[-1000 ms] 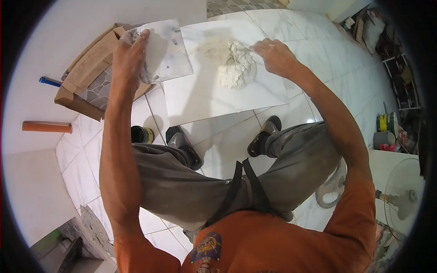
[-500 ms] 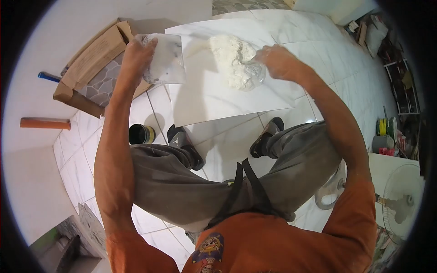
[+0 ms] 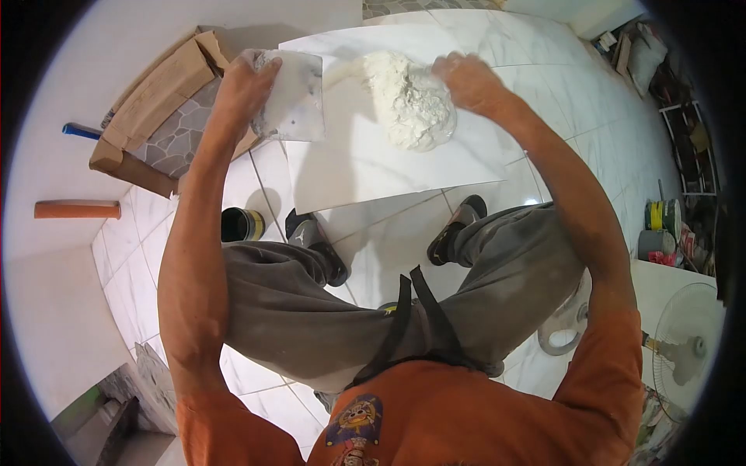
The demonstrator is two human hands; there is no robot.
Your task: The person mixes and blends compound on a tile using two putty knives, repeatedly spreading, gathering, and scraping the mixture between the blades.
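Note:
My left hand (image 3: 249,87) is closed on the edge of a flat, whitish, see-through plate (image 3: 298,102) with smears and dark specks on it. A thick heap of wet, cream-white putty (image 3: 412,109) sits on a white board (image 3: 388,172) in front of me. At the heap's upper right edge is my right hand (image 3: 469,81), fingers curled and slightly blurred. It grips a putty knife, whose blade hardly shows now; half a second ago it was visible in the putty.
Below the board's left corner stands a dark bucket (image 3: 243,225), close to my shoe (image 3: 315,245). Cardboard (image 3: 159,93) lies at the left by the wall. A fan (image 3: 688,346) is at the lower right, and assorted containers (image 3: 660,225) line the right side.
My right hand has moved up and slightly right from the putty's side, and the blade has left its earlier spot. The putty looks more spread and rounded. The plate has shifted slightly right.

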